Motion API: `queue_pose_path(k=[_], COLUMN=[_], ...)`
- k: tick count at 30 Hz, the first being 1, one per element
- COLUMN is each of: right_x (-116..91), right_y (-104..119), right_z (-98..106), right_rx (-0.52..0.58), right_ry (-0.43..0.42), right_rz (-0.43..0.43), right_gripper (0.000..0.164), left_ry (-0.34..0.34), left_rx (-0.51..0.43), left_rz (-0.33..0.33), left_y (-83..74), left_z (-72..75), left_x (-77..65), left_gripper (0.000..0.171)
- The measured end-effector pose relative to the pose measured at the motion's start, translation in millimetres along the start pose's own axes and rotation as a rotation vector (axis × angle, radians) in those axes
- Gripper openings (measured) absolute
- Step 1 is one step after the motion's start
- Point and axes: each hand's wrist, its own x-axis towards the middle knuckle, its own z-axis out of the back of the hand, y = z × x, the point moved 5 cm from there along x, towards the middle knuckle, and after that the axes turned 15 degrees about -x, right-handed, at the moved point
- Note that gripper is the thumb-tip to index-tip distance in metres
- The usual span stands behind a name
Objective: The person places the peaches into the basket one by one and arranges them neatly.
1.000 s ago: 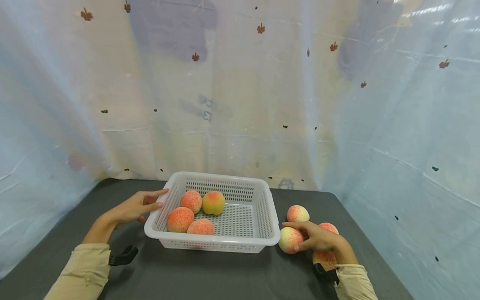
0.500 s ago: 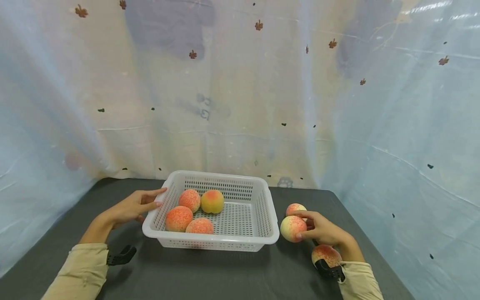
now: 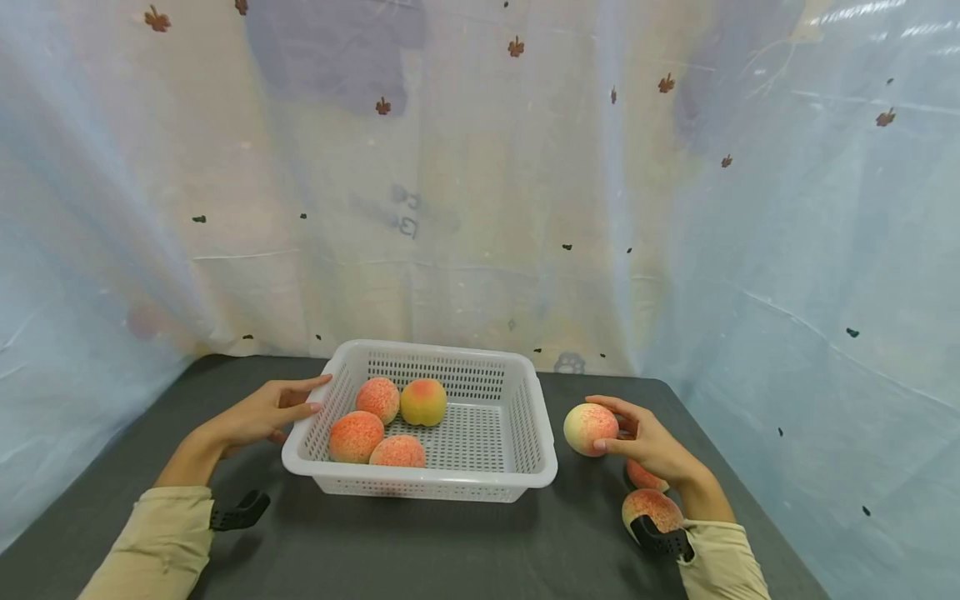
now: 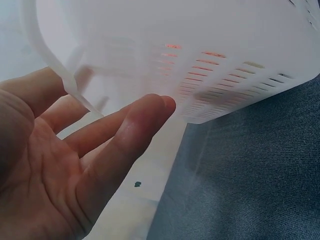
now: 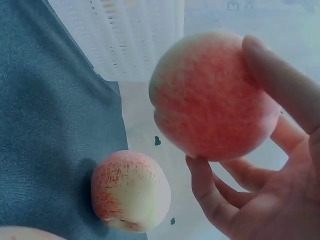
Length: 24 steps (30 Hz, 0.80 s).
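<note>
My right hand (image 3: 647, 442) pinches a pale yellow and red peach (image 3: 585, 431) between thumb and fingers, just right of the white basket. In the right wrist view this peach (image 5: 210, 95) is held apart from another peach (image 5: 131, 192) that sits on the table. My left hand (image 3: 258, 415) rests on the basket's left rim. Thumb and index tip touch the rim, while other fingers (image 4: 145, 117) lie along the outer wall. Inside the slotted plastic basket (image 3: 491, 480) several peaches sit in its left half, among them a yellower one (image 3: 423, 402).
Two peaches (image 3: 651, 507) lie beside and partly under my right wrist, half hidden by it. The dark cloth-covered table (image 3: 420, 550) ends at a pale plastic curtain (image 3: 465, 208) behind and at both sides.
My right hand has carried its peach up and slightly away from me, now covering where another peach showed behind. The left hand stays at the rim, and the view has shifted slightly.
</note>
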Motion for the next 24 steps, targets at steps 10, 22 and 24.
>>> queue_pose_path(k=[10,22,24], right_x=[1,5,6], right_y=[6,13,15], right_z=[2,0,0], right_rx=[-0.021,-0.054,-0.042], right_ry=[-0.082,-0.106,-0.113], right_rz=[-0.042,-0.049,-0.053], right_gripper=[0.061,0.058,0.059], left_ry=[-0.027,-0.041,-0.04], left_rx=[0.031,0.027,0.023], left_rz=[0.026,0.017,0.015], left_y=[3.2,5.7,5.6], left_z=[4.0,6.5,6.9], left_x=[1.0,2.6,2.2], left_gripper=[0.072,0.07,0.07])
